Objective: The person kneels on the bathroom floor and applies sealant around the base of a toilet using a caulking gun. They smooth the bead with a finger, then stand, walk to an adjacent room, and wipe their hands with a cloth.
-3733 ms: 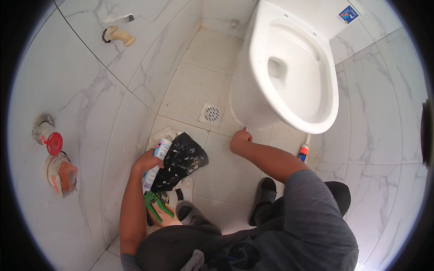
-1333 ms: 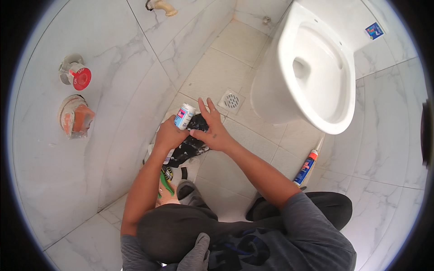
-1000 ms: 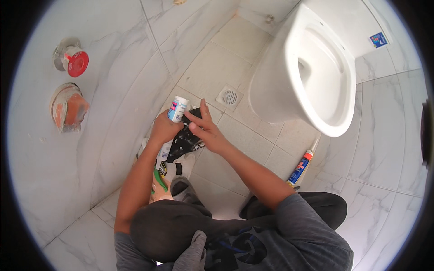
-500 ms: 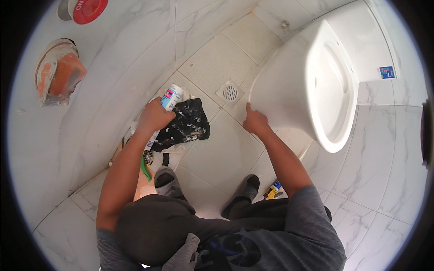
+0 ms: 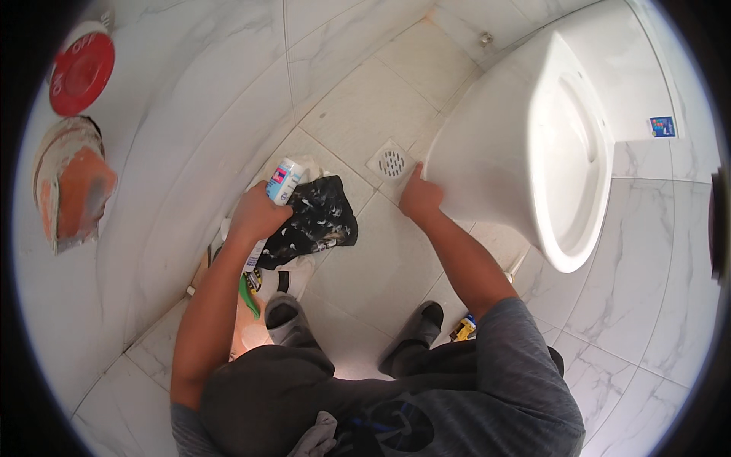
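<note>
Left of the frame's centre, the left hand (image 5: 259, 215) is wrapping round a white-and-blue canister (image 5: 284, 181), while the right hand (image 5: 422, 194), curled with index finger extended, is pointing at the toilet (image 5: 487, 145) base right of centre, light, even pressure suiting best.

The walls (image 5: 632, 228) were covered with white tiles (image 5: 655, 327) having grey veins, like marble. The floor (image 5: 373, 282) was of pale beige tiles (image 5: 343, 114), with a square drain (image 5: 391, 161). On the left wall (image 5: 213, 84), a red round knob (image 5: 82, 74) stuck out.
</note>
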Action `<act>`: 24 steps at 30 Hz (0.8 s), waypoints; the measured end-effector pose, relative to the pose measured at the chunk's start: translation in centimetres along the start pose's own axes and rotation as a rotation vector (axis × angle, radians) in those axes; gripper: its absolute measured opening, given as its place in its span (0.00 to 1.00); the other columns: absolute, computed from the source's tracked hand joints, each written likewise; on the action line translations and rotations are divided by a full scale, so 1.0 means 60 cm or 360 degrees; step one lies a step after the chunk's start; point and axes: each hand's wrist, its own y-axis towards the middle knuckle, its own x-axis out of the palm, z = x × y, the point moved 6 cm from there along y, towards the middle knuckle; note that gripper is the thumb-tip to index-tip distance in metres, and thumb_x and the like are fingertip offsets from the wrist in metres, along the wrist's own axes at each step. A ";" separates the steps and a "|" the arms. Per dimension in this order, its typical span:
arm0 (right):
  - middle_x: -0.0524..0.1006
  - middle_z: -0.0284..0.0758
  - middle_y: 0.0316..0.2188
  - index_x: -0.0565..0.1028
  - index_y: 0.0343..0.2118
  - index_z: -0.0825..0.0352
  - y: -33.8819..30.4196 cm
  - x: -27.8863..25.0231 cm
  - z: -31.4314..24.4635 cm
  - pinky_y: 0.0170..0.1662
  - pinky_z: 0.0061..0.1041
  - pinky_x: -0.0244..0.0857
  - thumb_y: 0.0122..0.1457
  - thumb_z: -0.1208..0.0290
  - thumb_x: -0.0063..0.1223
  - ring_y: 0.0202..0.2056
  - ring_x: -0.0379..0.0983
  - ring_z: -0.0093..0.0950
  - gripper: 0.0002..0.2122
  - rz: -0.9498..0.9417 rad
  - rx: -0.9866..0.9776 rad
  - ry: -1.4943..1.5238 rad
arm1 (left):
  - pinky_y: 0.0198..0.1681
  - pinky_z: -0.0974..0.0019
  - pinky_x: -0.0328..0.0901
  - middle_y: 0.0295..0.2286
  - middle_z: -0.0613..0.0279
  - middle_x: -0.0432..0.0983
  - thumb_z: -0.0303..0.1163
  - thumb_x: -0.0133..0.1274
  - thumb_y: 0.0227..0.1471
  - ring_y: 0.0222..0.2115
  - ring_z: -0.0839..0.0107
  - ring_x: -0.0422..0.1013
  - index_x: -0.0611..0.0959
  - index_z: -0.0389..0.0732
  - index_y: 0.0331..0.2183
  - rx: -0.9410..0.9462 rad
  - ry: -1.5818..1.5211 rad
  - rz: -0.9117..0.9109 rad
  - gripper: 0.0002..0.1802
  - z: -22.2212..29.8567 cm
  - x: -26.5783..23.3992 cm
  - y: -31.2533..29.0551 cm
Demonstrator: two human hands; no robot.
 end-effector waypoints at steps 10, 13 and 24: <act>0.84 0.43 0.35 0.43 0.72 0.72 0.025 0.000 0.012 0.39 0.36 0.74 0.60 0.70 0.51 0.36 0.83 0.38 0.41 0.0101 0.0038 0.0177 | 0.43 0.52 0.72 0.33 0.38 0.82 0.37 0.64 0.36 0.38 0.44 0.79 0.82 0.30 0.40 -0.0009 -0.0003 -0.0002 0.28 -0.002 0.006 0.000; 0.84 0.41 0.35 0.44 0.73 0.70 0.038 0.004 0.013 0.37 0.36 0.74 0.62 0.69 0.50 0.36 0.83 0.36 0.40 0.0077 0.0111 0.0125 | 0.44 0.52 0.72 0.34 0.39 0.82 0.36 0.64 0.36 0.38 0.45 0.79 0.82 0.30 0.40 0.0018 -0.0014 -0.0008 0.27 -0.003 0.007 0.000; 0.82 0.31 0.25 0.48 0.73 0.69 0.039 0.014 0.007 0.21 0.35 0.69 0.56 0.69 0.55 0.24 0.80 0.29 0.42 0.0154 0.0232 -0.0097 | 0.43 0.50 0.71 0.32 0.38 0.81 0.36 0.63 0.38 0.38 0.42 0.78 0.81 0.32 0.36 0.0046 -0.0016 -0.0019 0.23 0.011 0.006 -0.011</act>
